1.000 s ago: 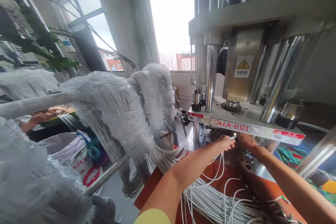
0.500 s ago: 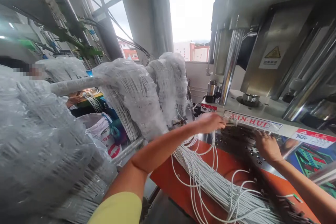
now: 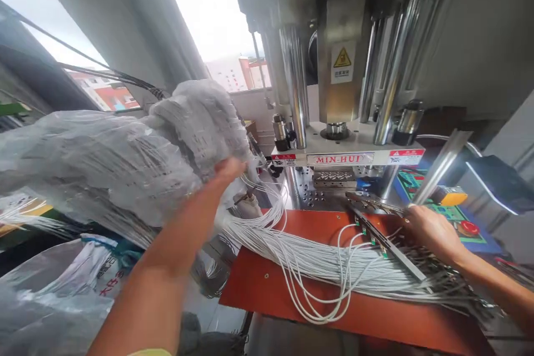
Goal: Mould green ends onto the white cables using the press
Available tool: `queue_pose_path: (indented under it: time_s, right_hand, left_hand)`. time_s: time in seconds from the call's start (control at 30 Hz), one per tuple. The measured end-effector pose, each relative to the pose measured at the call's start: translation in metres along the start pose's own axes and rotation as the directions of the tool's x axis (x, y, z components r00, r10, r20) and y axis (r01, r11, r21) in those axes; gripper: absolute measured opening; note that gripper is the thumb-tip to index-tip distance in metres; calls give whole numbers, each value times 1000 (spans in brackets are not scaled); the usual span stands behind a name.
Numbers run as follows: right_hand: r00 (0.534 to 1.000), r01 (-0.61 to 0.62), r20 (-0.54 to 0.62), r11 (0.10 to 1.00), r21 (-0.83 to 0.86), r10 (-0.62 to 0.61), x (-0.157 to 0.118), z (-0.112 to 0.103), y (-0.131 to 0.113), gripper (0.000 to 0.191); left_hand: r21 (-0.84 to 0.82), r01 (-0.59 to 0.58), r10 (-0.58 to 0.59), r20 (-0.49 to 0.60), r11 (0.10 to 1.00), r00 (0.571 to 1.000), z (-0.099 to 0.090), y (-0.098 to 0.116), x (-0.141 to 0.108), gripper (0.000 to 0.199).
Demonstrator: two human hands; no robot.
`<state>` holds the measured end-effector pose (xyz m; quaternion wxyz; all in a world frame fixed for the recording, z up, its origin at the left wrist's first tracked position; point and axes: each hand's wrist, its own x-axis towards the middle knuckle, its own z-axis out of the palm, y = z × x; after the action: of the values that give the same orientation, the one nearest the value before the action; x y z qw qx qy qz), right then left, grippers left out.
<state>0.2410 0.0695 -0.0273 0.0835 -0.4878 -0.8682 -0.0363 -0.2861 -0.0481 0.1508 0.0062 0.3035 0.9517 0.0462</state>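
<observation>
My left hand (image 3: 230, 169), smeared by motion, is stretched out in front of plastic-wrapped cable bundles (image 3: 204, 122). Its fingers do not show clearly, and loose pale cables pass just below it. At the right, my right hand (image 3: 436, 235) is closed round the near end of a dark narrow metal bar (image 3: 371, 202). Beside that bar a second metal bar (image 3: 394, 256) lies slantwise, with small green cable ends (image 3: 373, 239) along it. A thick sheaf of white cables (image 3: 308, 250) stretches across the red-brown board (image 3: 267, 295).
A press marked MIN-HUI (image 3: 339, 159) stands behind the board, with a metal mould block (image 3: 335, 177) under its plate. A control panel with a red button (image 3: 470, 227) and a lamp (image 3: 500, 178) are on the right. A printed white sack (image 3: 98, 272) is at lower left.
The view has swung right. My left hand has moved from the press front to the hanging bundles. My right hand has come back from the press and now grips a metal bar.
</observation>
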Motion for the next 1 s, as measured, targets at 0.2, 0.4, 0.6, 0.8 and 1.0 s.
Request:
queue_pose_path:
  time_s: [0.2, 0.4, 0.6, 0.8, 1.0]
  right_hand:
    - [991, -49, 127, 999, -8, 49, 0, -2, 4, 17]
    - [990, 31, 138, 999, 42, -37, 26, 13, -14, 18]
    - [987, 40, 150, 997, 61, -49, 40, 8, -23, 19]
    - [973, 174, 79, 916, 360, -216, -9, -21, -31, 50]
    - [972, 195, 78, 944, 267, -222, -52, -17, -68, 57]
  left_hand:
    - [59, -525, 475, -520, 849, 710, 13, 21, -104, 40]
    - [-289, -951, 961, -214, 106, 173, 97, 110, -197, 33]
    - [-423, -906, 997, -50, 31, 57, 160, 174, -179, 54]
    - [-406, -913, 999, 14, 53, 52, 168, 178, -171, 49]
    - [-466, -885, 1000, 0, 19, 22, 176, 181, -166, 45]
